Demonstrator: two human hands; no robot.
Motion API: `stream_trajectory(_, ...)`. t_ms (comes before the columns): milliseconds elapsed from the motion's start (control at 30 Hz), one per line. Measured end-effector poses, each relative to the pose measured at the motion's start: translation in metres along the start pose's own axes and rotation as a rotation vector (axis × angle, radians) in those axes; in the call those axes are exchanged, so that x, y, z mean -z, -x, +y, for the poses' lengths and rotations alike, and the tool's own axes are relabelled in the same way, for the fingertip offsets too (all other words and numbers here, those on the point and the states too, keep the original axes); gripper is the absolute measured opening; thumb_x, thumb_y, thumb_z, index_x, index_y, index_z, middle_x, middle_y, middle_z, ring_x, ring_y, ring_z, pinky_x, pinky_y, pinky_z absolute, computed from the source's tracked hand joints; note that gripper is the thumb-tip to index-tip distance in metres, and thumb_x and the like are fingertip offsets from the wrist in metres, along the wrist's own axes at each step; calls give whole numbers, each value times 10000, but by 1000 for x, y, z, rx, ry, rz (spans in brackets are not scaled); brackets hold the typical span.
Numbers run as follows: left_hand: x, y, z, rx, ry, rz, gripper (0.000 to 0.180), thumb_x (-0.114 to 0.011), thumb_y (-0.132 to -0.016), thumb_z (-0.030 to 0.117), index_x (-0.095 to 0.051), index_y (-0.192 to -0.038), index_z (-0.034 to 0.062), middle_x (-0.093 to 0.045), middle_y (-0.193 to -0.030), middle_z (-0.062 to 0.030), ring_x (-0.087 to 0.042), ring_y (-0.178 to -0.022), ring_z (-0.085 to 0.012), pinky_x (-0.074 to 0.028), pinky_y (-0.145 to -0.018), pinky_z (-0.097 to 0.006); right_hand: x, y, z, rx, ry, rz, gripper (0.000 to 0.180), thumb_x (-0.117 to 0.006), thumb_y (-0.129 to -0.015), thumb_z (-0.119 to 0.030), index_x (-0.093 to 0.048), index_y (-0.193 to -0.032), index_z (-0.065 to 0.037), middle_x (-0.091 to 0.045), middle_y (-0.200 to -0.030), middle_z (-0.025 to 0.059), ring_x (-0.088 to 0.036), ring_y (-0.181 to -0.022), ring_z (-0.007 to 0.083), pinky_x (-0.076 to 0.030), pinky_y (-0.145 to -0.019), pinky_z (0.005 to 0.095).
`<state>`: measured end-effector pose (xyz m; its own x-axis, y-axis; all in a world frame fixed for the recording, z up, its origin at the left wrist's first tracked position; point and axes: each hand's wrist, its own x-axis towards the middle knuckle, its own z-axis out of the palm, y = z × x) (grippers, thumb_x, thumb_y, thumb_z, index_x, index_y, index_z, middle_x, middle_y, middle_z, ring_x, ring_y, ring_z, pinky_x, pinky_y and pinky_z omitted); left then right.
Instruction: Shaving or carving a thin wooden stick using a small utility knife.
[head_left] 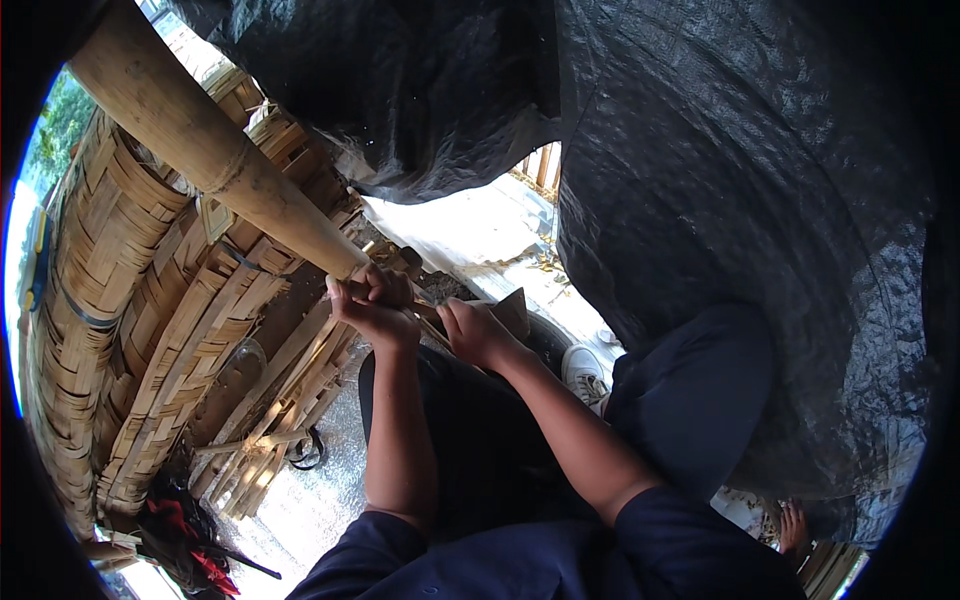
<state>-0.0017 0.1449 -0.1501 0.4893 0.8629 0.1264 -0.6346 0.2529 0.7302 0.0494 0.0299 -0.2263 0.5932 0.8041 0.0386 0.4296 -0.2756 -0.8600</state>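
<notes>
A thick bamboo pole [225, 170] slants down from the upper left, and its lower end meets my left hand [378, 308]. That hand is closed in a fist around the pole's end, thumb uppermost. My right hand [478, 335], just to the right and slightly lower, has its fingers closed as well. What it grips is mostly hidden by the fingers. Right beside it shows a flat, pointed grey-brown piece [513, 313], perhaps a blade; whether it joins what the hand holds cannot be made out.
Woven bamboo rolls [110, 230] lean along the left, with split bamboo strips [270, 435] beside them. Black sheeting [730, 170] hangs ahead and to the right. My white shoe [583, 372] is on the ground. Red and black cloth [185, 535] lies lower left; someone's hand or foot [793, 527] shows lower right.
</notes>
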Motion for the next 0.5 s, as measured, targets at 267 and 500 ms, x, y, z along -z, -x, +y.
stream_trajectory(267,-1,0,2,-13,-15,11,597,-266,-886,613,-206,-505,158,-137,-439,51,-110,-368,-91,-91,-365,-268,-7,6,42,-24,220,-28,318,-407,-941,-244,-544,-830,21,-596,-738,269,-581,-741,453,-445,-635,502)
stream_trajectory(500,-3,-1,0,4,1,4,594,-271,-875,624,-225,-508,158,-150,-431,50,-101,-373,-91,-87,-365,-268,-17,16,61,-67,-4,72,358,-373,-951,-283,-541,-854,17,-584,-727,265,-574,-753,458,-440,-665,515)
